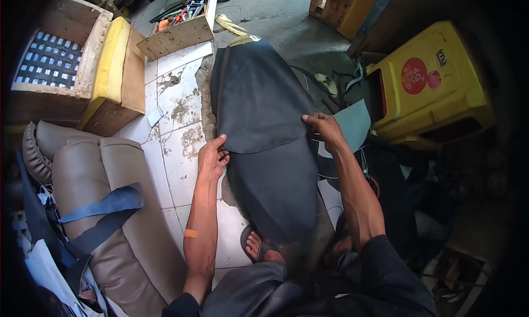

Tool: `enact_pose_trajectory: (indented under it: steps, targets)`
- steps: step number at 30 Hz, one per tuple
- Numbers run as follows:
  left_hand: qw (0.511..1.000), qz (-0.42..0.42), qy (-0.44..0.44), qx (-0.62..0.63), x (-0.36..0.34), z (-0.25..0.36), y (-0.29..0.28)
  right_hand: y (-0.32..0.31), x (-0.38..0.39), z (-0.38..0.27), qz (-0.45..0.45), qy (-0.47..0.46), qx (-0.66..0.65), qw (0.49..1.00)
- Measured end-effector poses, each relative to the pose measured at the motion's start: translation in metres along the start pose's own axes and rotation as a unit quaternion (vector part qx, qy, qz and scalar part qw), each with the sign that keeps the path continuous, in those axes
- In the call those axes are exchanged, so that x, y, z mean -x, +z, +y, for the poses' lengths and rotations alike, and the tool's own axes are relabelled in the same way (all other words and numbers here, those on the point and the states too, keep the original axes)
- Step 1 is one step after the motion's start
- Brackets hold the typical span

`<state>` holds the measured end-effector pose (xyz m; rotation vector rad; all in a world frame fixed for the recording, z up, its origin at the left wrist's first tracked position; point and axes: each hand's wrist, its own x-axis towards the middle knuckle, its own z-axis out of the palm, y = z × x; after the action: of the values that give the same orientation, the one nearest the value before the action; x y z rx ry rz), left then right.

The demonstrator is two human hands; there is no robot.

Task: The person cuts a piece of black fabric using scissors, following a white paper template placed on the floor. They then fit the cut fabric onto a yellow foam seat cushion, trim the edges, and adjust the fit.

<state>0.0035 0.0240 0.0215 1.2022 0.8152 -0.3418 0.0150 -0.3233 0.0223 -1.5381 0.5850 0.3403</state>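
A long black cover (264, 91) of smooth, leather-like material stretches away from me, with a crosswise seam or fold and a second black section (273, 190) below it. My left hand (212, 157) pinches the left edge at that crosswise line, thumb on top. My right hand (326, 131) grips the right edge slightly higher, fingers partly hidden under it. A pale strip (243, 39) shows at the far tip. My sandaled left foot (259, 245) is below the near end.
Brown padded upholstery (82, 174) with a blue strap (104, 201) lies at left. Wooden frames with webbing (91, 58) and yellow foam (107, 44) stand behind. A wooden tool box (171, 41) is at back. A yellow plastic stool (457, 80) and scraps (350, 116) are at right.
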Motion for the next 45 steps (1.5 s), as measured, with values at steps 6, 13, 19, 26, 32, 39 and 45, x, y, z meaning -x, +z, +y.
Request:
enact_pose_trajectory:
  steps: [6,13,19,26,32,39,45]
  targets:
    - [1.0,-0.013,0.007,0.001,-0.007,-0.008,0.0,-0.011,-0.009,0.017,0.0,-0.026,0.01,1.0]
    - [0.999,-0.021,-0.021,0.036,-0.039,-0.014,-0.022,0.004,-0.014,0.011,0.022,-0.014,0.014,1.0]
    - [0.993,-0.069,-0.035,0.086,-0.079,0.006,-0.006,0.003,-0.079,-0.019,-0.031,0.084,-0.241,0.966]
    - [0.983,-0.127,0.01,0.134,-0.108,0.023,-0.005,0.009,-0.115,-0.02,0.048,-0.058,-0.341,0.937]
    - [0.986,-0.088,0.056,0.129,-0.122,0.016,-0.009,0.013,-0.124,0.002,0.063,0.011,-0.196,0.978]
    - [0.994,-0.041,-0.005,0.103,-0.154,0.007,-0.022,0.019,-0.127,0.0,0.056,0.044,-0.163,0.984]
    - [0.998,-0.033,0.026,0.056,-0.144,0.01,0.0,0.012,-0.152,0.006,0.167,-0.061,0.028,0.984]
